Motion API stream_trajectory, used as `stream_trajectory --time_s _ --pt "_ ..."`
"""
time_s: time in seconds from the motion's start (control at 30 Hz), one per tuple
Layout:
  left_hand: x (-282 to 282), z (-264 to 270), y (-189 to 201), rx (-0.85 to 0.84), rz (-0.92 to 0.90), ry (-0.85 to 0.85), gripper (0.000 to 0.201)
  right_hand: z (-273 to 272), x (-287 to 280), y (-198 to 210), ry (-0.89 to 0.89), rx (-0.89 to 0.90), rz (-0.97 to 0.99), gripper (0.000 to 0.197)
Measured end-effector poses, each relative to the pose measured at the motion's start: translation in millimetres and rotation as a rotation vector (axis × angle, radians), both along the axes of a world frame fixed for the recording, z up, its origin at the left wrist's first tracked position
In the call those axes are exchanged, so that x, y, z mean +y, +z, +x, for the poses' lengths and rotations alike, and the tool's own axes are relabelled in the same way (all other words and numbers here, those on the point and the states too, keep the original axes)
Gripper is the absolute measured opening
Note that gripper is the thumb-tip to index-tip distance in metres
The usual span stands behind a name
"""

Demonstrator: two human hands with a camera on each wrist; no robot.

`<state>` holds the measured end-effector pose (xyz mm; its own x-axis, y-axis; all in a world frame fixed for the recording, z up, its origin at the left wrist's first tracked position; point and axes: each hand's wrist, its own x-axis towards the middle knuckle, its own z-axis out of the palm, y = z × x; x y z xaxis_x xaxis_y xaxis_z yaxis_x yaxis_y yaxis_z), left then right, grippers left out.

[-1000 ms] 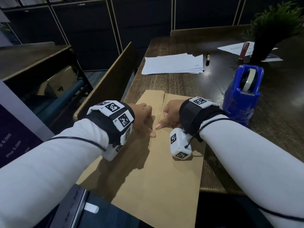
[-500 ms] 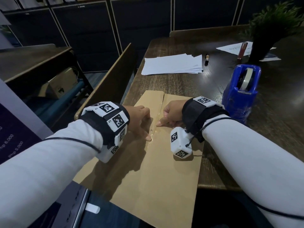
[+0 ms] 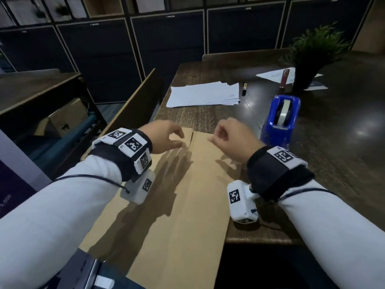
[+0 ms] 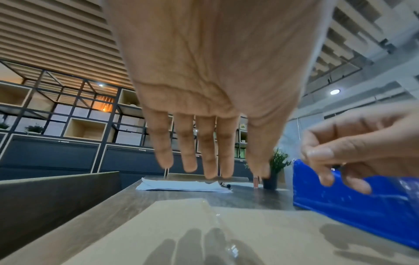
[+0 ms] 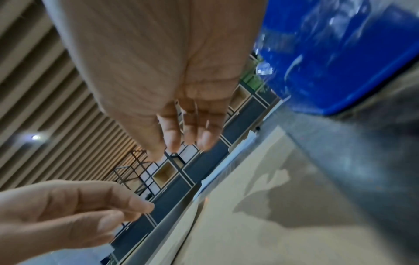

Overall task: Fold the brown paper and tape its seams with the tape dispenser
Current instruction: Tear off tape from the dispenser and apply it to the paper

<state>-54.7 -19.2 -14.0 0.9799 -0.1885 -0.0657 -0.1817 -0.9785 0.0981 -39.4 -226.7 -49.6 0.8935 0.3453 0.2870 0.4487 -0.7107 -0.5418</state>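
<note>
The folded brown paper [image 3: 183,205] lies lengthwise on the dark table, its near end hanging over the front edge. A seam runs down its middle, with shiny clear tape on it in the left wrist view [image 4: 215,215]. My left hand [image 3: 177,140] hovers over the paper's far left part, fingers straight and holding nothing [image 4: 204,161]. My right hand [image 3: 216,138] hovers over the far right part, fingers loosely curled and empty [image 5: 181,141]. The blue tape dispenser [image 3: 280,119] stands just right of the paper, close to my right hand.
A stack of white sheets [image 3: 204,94] and a pen [image 3: 244,88] lie beyond the paper. A potted plant [image 3: 310,59], a red tube [image 3: 284,78] and more sheets sit at the far right. A wooden panel [image 3: 133,103] borders the table's [image 3: 333,163] left side.
Both hands have lifted off the paper's middle seam, where their fingers pressed, and moved toward its far end and apart. The paper has stayed flat.
</note>
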Motion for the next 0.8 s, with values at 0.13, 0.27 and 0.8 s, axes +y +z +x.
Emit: stream_trajectory --time_s 0.13,0.27,0.8 --pt "-32.3 7.7 5.7 -0.233 -0.222 -0.017 0.020 7.7 -32.5 6.6 -0.136 -0.383 0.045 0.017" --pt "-72.9 16.9 2.1 -0.334 -0.322 -0.070 0.022 10.3 -60.2 12.4 -0.211 -0.546 0.039 0.020" --pt "-186.4 43.5 -14.2 -0.062 -0.715 -0.056 0.048 51.2 -129.0 25.2 -0.428 -0.047 0.068 0.061"
